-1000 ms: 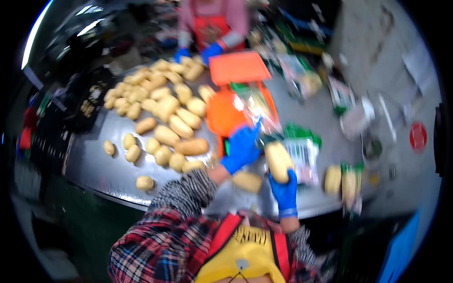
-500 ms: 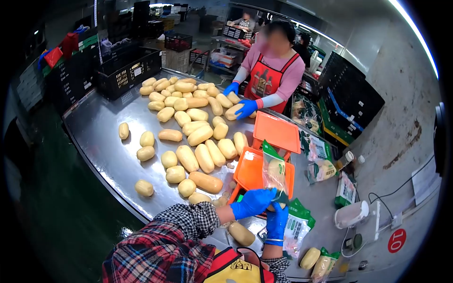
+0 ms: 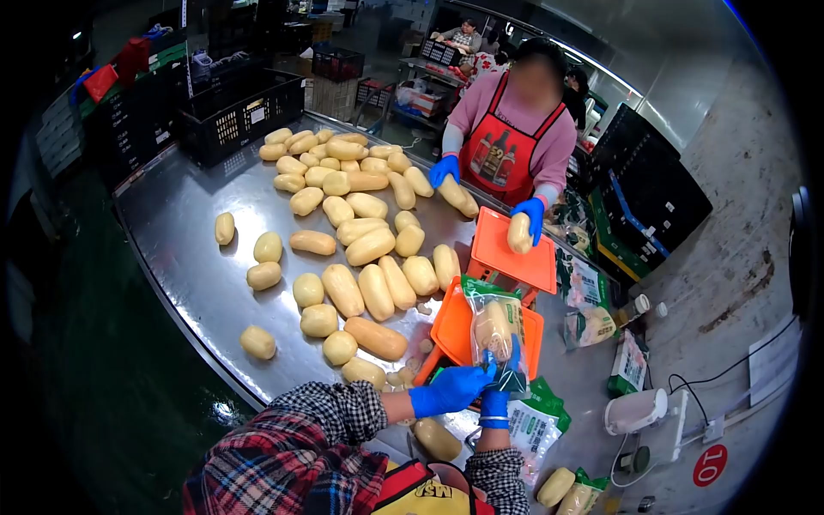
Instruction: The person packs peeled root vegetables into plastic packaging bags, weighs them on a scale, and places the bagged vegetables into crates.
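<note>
In the head view I am at the step of seating a pale root (image 3: 493, 328) in a clear bag (image 3: 515, 316), which I hold up over the orange tray (image 3: 451, 324). My left hand (image 3: 451, 389) comes in from the near side of the tray, its fingertips pressed together on the bag's near edge. My right hand (image 3: 506, 354) shows blue through the plastic and looks to be inside the bag; I cannot tell whether its fingers are spread or closed. The bagged root lies just beyond those fingers, on the side away from my wrist. As I judge it, the next move calls for a steady pinch on that edge while the right fingers slip free. The loose roots (image 3: 371, 246) lie left of the tray, and flat printed bags (image 3: 534, 433) lie to its near right. Beyond it, a co-worker's hand (image 3: 534, 215) holds another root (image 3: 519, 233).
</note>
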### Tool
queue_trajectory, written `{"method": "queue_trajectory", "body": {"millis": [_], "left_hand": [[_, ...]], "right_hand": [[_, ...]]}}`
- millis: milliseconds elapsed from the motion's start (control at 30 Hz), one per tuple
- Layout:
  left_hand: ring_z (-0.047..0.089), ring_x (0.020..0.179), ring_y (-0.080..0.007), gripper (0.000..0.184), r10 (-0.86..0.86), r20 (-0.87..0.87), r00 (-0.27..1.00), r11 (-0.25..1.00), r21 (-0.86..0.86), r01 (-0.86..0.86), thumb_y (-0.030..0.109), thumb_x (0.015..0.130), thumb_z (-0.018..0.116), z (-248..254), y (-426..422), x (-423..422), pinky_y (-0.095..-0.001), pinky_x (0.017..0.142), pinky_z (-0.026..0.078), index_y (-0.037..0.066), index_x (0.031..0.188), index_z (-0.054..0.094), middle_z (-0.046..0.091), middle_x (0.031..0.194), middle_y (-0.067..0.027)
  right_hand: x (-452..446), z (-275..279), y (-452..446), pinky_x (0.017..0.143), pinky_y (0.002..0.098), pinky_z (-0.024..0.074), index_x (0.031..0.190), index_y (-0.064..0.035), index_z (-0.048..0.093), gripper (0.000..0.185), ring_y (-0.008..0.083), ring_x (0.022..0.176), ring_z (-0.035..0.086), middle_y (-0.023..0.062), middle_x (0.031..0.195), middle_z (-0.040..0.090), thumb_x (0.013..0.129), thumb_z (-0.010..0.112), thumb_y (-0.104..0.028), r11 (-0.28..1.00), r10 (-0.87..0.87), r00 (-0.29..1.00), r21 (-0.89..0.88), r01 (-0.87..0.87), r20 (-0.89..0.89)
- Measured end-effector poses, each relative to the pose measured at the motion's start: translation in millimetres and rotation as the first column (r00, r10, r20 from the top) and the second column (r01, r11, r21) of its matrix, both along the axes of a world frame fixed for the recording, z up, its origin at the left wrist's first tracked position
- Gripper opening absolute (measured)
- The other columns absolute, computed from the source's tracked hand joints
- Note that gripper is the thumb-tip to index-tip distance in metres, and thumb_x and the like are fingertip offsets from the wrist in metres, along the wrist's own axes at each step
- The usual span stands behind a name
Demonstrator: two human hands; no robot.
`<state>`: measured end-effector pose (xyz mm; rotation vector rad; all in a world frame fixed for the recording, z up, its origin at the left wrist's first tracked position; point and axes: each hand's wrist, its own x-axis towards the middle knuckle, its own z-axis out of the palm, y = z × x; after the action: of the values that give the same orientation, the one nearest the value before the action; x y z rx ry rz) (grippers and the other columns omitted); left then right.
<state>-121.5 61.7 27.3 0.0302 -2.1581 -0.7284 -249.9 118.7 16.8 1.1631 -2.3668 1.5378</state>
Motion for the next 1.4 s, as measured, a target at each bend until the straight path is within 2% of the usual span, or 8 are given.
{"method": "queue_trajectory", "body": {"millis": [533,633,700,833,1067,1100,1300,1400], "left_hand": [[0.062,0.074,-0.0263,0.029,-0.066,-0.020,0.998,0.913,0.402,0.069,0.013,0.081,0.069,-58.7,12.0,21.2,-0.0367,0.067,0.050,0.006,0.107,0.058,0.059,0.085,-0.0105],[0.055,0.071,-0.0129,0.033,-0.118,0.118,0.986,0.621,0.784,-0.019,0.014,0.081,0.074,-41.2,12.7,39.0,-0.0247,0.064,0.049,0.009,0.102,0.049,0.054,0.088,-0.0032],[0.065,0.079,-0.0246,0.053,-0.383,0.327,0.864,0.074,0.943,-0.324,0.044,0.088,0.063,-36.3,-14.9,31.1,-0.0373,0.059,0.056,0.003,0.114,0.042,0.059,0.100,-0.0170],[0.065,0.093,-0.0317,0.085,-0.768,0.088,0.635,-0.171,0.926,-0.336,0.073,0.086,0.037,-5.0,-6.3,11.9,-0.0446,0.074,0.054,0.003,0.133,0.044,0.060,0.117,-0.0163],[0.067,0.085,-0.0321,0.035,-0.800,-0.181,0.571,0.124,0.883,0.453,0.032,0.095,0.052,38.5,-92.8,-124.6,-0.0447,0.078,0.055,-0.001,0.099,0.062,0.067,0.095,-0.0181],[0.068,0.082,-0.0317,0.040,-0.692,0.083,0.718,0.491,0.783,0.383,0.032,0.095,0.050,94.5,-52.5,-111.8,-0.0429,0.078,0.055,-0.005,0.101,0.062,0.067,0.096,-0.0183],[0.064,0.090,-0.0285,0.039,-0.947,0.069,0.313,0.253,0.762,0.596,0.031,0.094,0.047,132.0,107.9,-60.3,-0.0375,0.080,0.053,-0.004,0.110,0.058,0.065,0.094,-0.0147],[0.061,0.099,-0.0272,0.038,-0.867,0.325,0.377,0.464,0.254,0.849,0.029,0.094,0.051,113.3,165.7,-48.7,-0.0377,0.085,0.051,-0.003,0.114,0.058,0.061,0.109,-0.0145]], "right_hand": [[-8.2,-33.9,-13.5,0.091,0.0376,0.0450,0.132,-0.0012,0.046,0.058,0.0279,0.106,0.056,0.0185,0.112,0.059,0.081,0.067,-0.019,0.992,0.065,0.982,0.115,-0.045,-0.176],[3.0,-21.3,24.1,0.089,0.0390,0.0461,0.126,-0.0008,0.053,0.052,0.0311,0.101,0.058,0.0181,0.110,0.061,0.079,0.068,-0.017,0.985,0.066,0.864,0.173,0.025,-0.499],[31.9,-26.4,78.1,0.085,0.0400,0.0473,0.121,-0.0026,0.059,0.045,0.0313,0.095,0.060,0.0159,0.104,0.062,0.079,0.068,-0.017,0.994,0.012,0.992,0.109,0.001,-0.123],[72.5,-38.6,162.9,0.070,0.0273,0.0492,0.121,-0.0047,0.060,0.039,0.0146,0.076,0.059,0.0073,0.087,0.060,0.084,0.068,-0.013,0.986,-0.050,0.975,-0.148,0.083,0.215],[76.7,-36.7,272.4,0.070,0.0304,0.0489,0.119,-0.0068,0.062,0.038,0.0160,0.074,0.060,0.0080,0.089,0.065,0.085,0.069,-0.021,0.947,-0.188,0.873,-0.151,0.282,0.450],[74.4,-12.6,279.8,0.071,0.0301,0.0489,0.122,-0.0064,0.061,0.042,0.0149,0.074,0.060,0.0067,0.088,0.064,0.084,0.070,-0.022,0.937,-0.136,0.833,-0.203,0.283,0.536],[81.7,18.6,306.6,0.104,0.0372,0.0371,0.150,-0.0082,0.016,0.102,0.0238,0.128,0.043,0.0148,0.142,0.042,0.074,0.081,-0.024,0.736,-0.061,0.947,-0.626,0.257,0.317],[90.4,40.0,330.2,0.112,0.0407,0.0252,0.150,-0.0072,0.017,0.101,0.0294,0.138,0.031,0.0157,0.150,0.031,0.072,0.080,-0.020,0.733,-0.316,0.949,-0.629,0.259,0.023]]}}
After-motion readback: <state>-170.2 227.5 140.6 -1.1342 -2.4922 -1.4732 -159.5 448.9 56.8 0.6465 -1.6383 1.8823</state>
